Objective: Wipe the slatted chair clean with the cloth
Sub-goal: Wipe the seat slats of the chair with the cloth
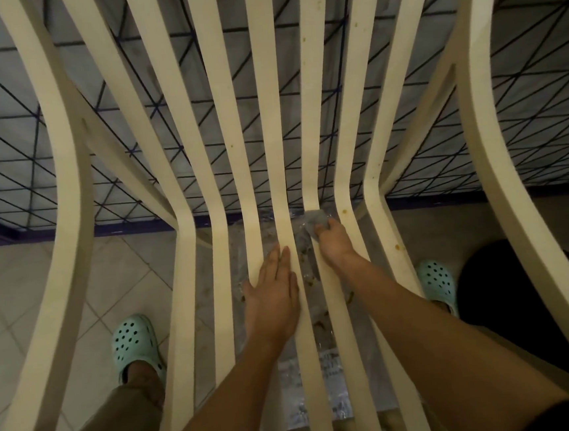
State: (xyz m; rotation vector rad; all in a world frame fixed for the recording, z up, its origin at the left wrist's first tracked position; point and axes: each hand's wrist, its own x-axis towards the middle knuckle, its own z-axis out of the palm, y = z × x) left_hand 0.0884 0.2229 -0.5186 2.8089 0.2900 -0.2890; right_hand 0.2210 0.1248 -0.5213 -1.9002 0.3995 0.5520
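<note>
Cream slatted plastic chair (269, 113) is stood on pale floor tiles (24, 289). Its middle slats are pressed by the left hand (273, 298), fingers straight. A crumpled grey cloth (314, 218) is gripped against one slat by the right hand (335, 245), fingers curled.

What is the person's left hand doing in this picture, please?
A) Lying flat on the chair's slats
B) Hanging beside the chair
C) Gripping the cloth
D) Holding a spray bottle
A: the left hand lies flat, fingers straight, on the slats of the chair, while the right hand grips the cloth.
</note>
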